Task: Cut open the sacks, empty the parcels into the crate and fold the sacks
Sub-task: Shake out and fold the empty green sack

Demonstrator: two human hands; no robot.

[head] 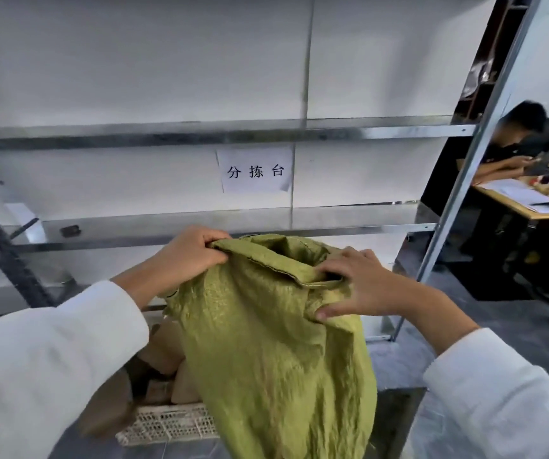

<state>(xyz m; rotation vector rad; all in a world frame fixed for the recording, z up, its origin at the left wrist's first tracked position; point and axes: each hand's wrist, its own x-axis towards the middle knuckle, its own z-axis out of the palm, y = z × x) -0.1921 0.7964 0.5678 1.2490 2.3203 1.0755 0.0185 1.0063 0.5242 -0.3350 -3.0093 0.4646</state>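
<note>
A green woven sack (276, 352) hangs upright in front of me, its mouth open at the top. My left hand (188, 251) grips the left rim of the mouth. My right hand (354, 283) holds the right rim, fingers over the edge and thumb pressed on the outside. Below and left of the sack stands a white lattice crate (167, 424) with several brown parcels (163, 349) inside; the sack hides its right part.
A metal shelf rack (266, 132) with a paper sign (254, 170) stands against the white wall ahead. Its slanted upright (475, 150) is at the right. A person (511, 144) sits at a desk (528, 207) at far right. The floor is grey.
</note>
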